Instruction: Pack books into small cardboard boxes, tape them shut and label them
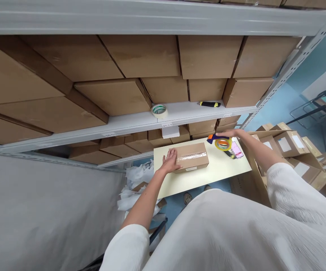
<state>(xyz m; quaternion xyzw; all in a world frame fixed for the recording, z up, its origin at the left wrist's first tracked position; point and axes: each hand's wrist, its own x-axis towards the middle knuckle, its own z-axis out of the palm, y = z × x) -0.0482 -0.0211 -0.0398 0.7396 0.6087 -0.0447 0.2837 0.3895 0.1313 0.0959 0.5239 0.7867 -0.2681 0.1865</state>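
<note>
Box (189, 150) lies on the pale table (176, 184), closed, with a strip of clear tape (192, 156) along its top and a white label (191, 168) on its near side. The left hand (169, 161) rests on the box's left end, palm down, fingers spread, clasping nothing. The right hand (227, 133) is at the purple and orange dispenser (222, 142), near the box's right end; whether its fingers close round it, I cannot tell. Beside the dispenser, a pink item (237, 149), partly blurred, lies on the table. On the shelf (187, 113) beyond, a tape roll (164, 114) and a cutter (209, 104) lie before stacked cartons (151, 56). To the right, a big carton (243, 184) holds smaller boxes (291, 143).
</note>
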